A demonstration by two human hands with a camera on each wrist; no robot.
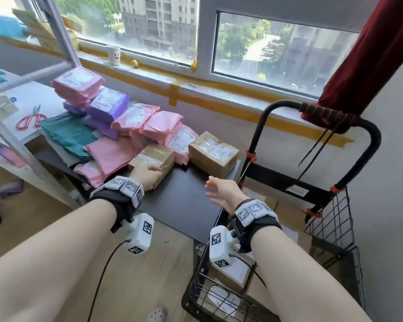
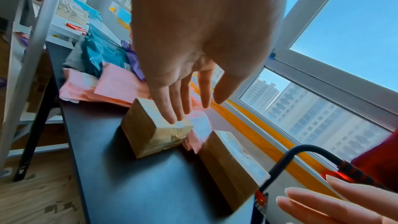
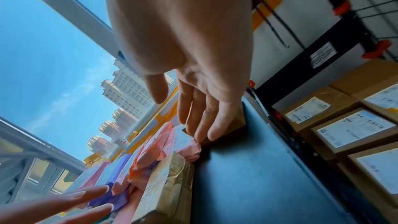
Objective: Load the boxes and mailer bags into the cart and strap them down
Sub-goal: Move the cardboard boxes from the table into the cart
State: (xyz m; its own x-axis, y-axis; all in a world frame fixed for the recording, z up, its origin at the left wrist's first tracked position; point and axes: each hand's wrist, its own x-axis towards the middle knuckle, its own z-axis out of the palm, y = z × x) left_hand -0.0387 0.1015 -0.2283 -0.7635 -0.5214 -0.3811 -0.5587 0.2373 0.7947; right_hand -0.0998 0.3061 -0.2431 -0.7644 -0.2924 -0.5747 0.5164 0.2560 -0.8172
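On the dark table [image 1: 184, 201] by the window, two taped cardboard boxes are left in front of a heap of pink and purple mailer bags [image 1: 116, 117]. The loading step is in hand: the left hand [image 1: 147, 176], fingers straight and holding nothing, reaches over the smaller box [image 1: 154, 159] — from its wrist view the fingertips seem just to meet the top. The right hand [image 1: 221, 190] is spread and empty above the table, well short of the larger box [image 1: 213, 154]. Next, I judge, both palms must close on a box's sides and carry it right into the wire cart [image 1: 330, 219], where labelled boxes already lie. The smaller box looks glossy with tape, its corners crumpled — likely slippery. The strap is not yet used.
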